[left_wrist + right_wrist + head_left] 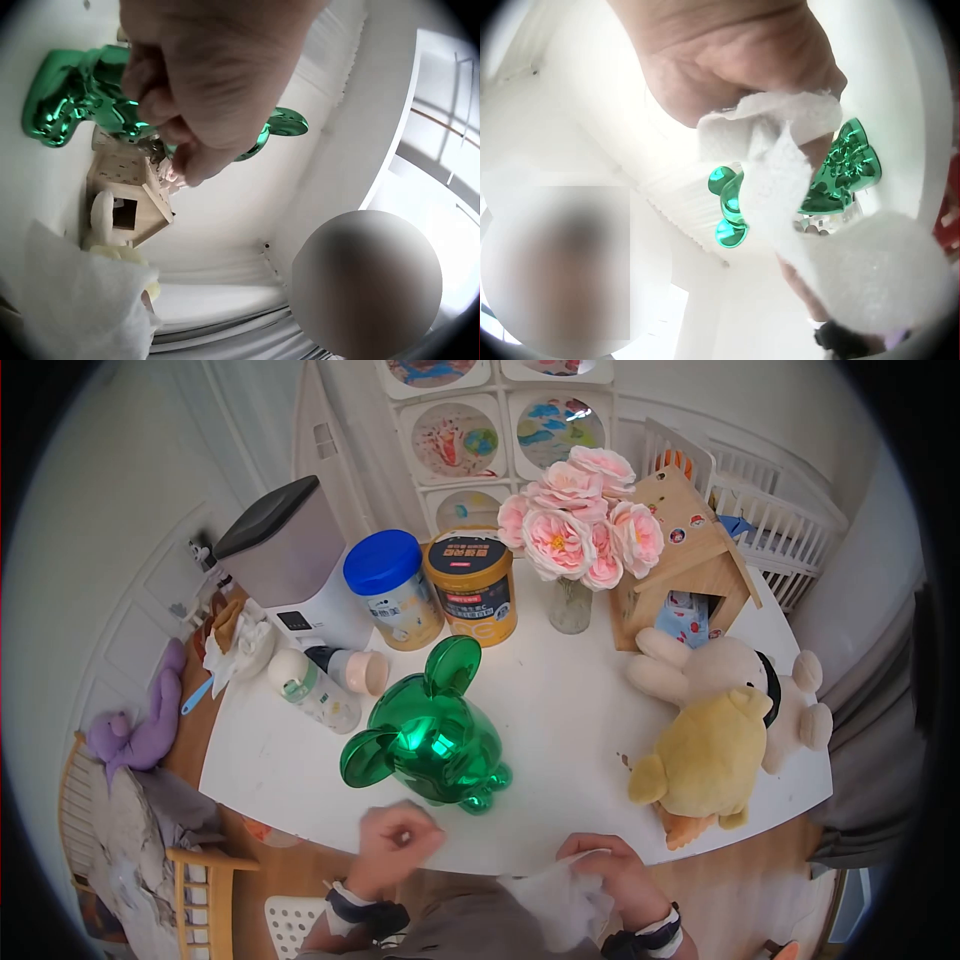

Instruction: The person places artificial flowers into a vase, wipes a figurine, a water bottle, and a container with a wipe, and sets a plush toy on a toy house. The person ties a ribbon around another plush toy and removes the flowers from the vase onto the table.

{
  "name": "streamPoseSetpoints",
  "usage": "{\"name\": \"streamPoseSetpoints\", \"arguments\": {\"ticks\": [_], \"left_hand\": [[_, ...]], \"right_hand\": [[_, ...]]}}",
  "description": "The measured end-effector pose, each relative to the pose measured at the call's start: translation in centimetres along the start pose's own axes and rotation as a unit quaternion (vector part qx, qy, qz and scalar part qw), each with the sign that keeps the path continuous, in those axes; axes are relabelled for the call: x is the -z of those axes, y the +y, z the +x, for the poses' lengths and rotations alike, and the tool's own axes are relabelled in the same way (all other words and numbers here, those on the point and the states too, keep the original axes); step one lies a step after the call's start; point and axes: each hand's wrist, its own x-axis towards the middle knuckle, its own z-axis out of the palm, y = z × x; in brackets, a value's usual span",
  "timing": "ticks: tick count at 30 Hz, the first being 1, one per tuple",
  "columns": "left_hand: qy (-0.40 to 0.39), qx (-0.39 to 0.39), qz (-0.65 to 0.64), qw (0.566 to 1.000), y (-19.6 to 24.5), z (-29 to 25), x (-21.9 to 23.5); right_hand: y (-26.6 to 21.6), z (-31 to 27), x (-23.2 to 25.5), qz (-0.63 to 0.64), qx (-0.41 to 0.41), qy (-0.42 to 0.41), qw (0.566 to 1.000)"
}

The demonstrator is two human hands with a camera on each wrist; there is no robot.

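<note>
My right hand [622, 877] has its fingers pinching a white tissue [562, 905] just off the near edge of the bench [565, 760]; my left hand [398, 845] has its fingers curled in, holding nothing I can see. The shiny green figure [435, 745] sits on the bench just beyond my left hand. I'd gather the tissue's loose end so it can't trail, and touch that glossy surface lightly, as it likely shows every smear. The blue-lidded tub [408, 615] and the orange tub [480, 605] are capped, contents hidden. The glass vase [570, 610] holds pink flowers [560, 540]; patterned blue cloth [690, 613] shows in the wooden house [692, 555].
</note>
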Motion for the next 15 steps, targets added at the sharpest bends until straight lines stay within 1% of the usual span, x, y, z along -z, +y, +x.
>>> {"name": "streamPoseSetpoints", "arguments": {"ticks": [1,2,3,4,5,6,7,8,9,10,11,12,14,15], "left_hand": [[0.094,-0.048,-0.159,0.982,-1.5,-0.2,0.5],[0.186,-0.094,-0.311,0.927,-2.6,-0.3,0.8],[0.191,-0.093,-0.312,0.926,-3.2,0.0,1.1],[0.238,-0.086,-0.268,0.929,-3.4,0.6,1.4],[0.284,-0.08,-0.223,0.929,-3.6,1.3,1.7],[0.287,-0.08,-0.224,0.928,-3.9,1.9,1.6],[0.253,-0.082,-0.128,0.956,-4.0,2.7,1.0],[0.214,-0.083,-0.031,0.973,-4.3,3.3,0.7],[0.216,-0.086,-0.034,0.972,-4.7,3.6,0.9],[0.102,-0.028,-0.003,0.994,-5.1,3.8,1.2],[-0.013,0.029,0.028,0.999,-4.9,4.2,1.3],[-0.012,0.026,0.026,0.999,-4.5,4.7,1.2],[-0.077,0.09,-0.02,0.993,-3.3,5.7,0.4],[-0.078,0.088,-0.021,0.993,-3.4,5.7,0.0]], "right_hand": [[-0.3,-0.2,0.0,0.037,-0.018,-0.01,0.999],[-1.3,-0.3,-0.4,0.055,-0.045,0.048,0.996],[-2.0,-0.4,-0.9,0.052,-0.048,0.045,0.996],[-2.6,-0.4,-1.5,0.094,0.018,0.126,0.987],[-3.3,-0.4,-1.9,0.134,0.086,0.204,0.966],[-4.2,-0.4,-2.1,0.131,0.084,0.202,0.967],[-5.3,-0.4,-2.4,0.13,0.151,0.208,0.958],[-6.3,-0.4,-2.6,0.129,0.219,0.213,0.944],[-7.2,-0.4,-3.1,0.125,0.221,0.212,0.944],[-8.0,-0.3,-3.9,0.067,0.268,0.241,0.93],[-8.6,0.1,-4.6,0.009,0.313,0.269,0.911],[-8.9,0.5,-5.5,0.006,0.315,0.268,0.91],[-9.4,1.5,-7.2,-0.055,0.34,0.181,0.921],[-9.6,2.2,-7.3,-0.143,0.365,0.084,0.916]]}}
